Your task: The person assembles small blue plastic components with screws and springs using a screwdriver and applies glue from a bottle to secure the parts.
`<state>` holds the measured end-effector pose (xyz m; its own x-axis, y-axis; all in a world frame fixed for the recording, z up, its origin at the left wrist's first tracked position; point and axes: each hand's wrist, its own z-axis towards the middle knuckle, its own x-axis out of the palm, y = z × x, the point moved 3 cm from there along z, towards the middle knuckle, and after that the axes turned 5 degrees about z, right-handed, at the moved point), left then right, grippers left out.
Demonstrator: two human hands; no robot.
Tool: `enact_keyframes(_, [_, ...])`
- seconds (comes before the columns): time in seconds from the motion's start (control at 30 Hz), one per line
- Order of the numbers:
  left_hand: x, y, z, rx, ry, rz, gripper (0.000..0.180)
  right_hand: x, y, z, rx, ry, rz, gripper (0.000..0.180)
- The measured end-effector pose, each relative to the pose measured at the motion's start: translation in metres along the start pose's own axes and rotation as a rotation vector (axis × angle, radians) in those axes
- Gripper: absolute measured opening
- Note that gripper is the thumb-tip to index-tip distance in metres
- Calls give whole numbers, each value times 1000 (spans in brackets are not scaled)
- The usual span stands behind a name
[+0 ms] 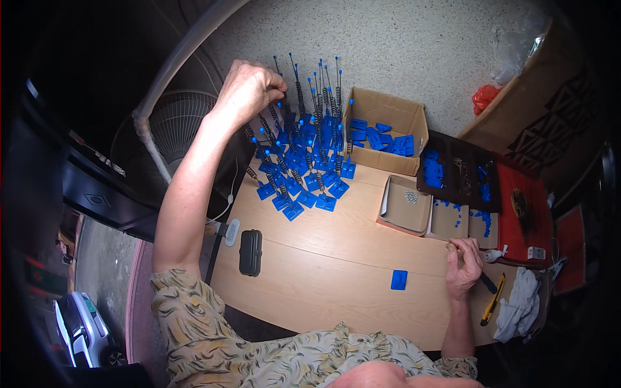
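My left hand (249, 92) reaches to the far left, fingers pinched at the top of one of the standing spring pieces; the fingers partly hide what they grip. Around and below it stands a crowd of these spring pieces (317, 139), each with a blue square base, a black coil and a thin rod with a blue tip. Curled at the right side of the table, my right hand (463, 270) appears closed around a dark-handled tool (488, 282), whose other end is hidden. A single blue square base (399, 280) lies flat to its left.
Behind stands a cardboard box (417, 155) of blue parts. Small trays (406, 223) hold silvery and blue bits, beside a dark compartment tray (460, 194). A yellow cutter (493, 301), white gloves (519, 304), a black case (250, 253) and a fan (165, 129) are around.
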<state>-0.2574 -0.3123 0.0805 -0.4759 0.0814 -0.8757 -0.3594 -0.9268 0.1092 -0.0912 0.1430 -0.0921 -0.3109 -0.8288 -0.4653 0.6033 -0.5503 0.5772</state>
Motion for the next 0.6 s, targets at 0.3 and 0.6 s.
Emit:
enact_keyframes(0.3, [6, -1, -6, 156, -56, 112, 13, -1, -2, -1, 26, -3, 19, 9])
enact_keyframes(0.6, [10, -1, -8, 107, 8, 141, 21, -1, -3, -3, 37, -3, 28, 11])
